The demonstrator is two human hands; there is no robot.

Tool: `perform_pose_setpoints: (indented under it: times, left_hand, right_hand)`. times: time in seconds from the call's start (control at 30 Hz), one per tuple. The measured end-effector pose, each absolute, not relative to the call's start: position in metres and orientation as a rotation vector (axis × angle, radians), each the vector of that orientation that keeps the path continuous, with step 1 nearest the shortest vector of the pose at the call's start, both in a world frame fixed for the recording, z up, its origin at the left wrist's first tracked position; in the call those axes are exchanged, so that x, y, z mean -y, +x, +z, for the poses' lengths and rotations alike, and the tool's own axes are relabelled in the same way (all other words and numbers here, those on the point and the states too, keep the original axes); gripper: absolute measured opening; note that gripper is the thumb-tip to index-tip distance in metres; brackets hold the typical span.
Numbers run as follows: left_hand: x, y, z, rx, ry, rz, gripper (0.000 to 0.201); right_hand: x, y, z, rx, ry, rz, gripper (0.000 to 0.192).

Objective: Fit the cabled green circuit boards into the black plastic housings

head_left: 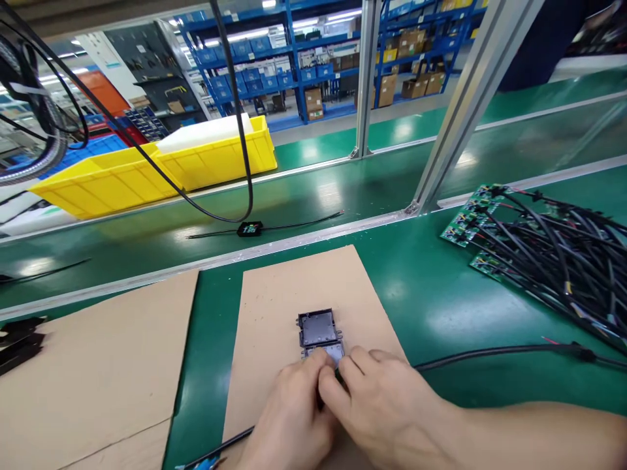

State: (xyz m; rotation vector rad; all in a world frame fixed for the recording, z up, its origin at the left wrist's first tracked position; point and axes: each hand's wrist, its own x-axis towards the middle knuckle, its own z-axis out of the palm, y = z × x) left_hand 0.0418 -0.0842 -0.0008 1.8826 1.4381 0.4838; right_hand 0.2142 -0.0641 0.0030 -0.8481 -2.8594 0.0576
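Observation:
A small black plastic housing (318, 328) lies open on the middle cardboard sheet (294, 287), with a second grey-faced part (329, 353) joined to its near edge. My left hand (289, 418) and my right hand (386, 405) meet over that near part, fingertips pinched on it. A black cable (490, 356) runs from under my right hand toward the right. Another cable end (220, 449) sticks out left of my left hand. What lies under my fingers is hidden.
A pile of green circuit boards with black wires (533, 251) lies at right. A second cardboard sheet (93, 372) is at left, black parts (19, 343) at its edge. On the conveyor (343, 189) lie a finished black unit (249, 229) and yellow bins (147, 166).

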Motion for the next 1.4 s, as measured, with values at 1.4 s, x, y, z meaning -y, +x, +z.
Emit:
perform_pose_setpoints:
  times: [1.4]
  left_hand:
    - [0.085,0.001,-0.031,-1.497,2.569,0.597,0.024]
  right_hand:
    - [0.013,0.212,-0.033,2.911,-0.785,0.477,0.009]
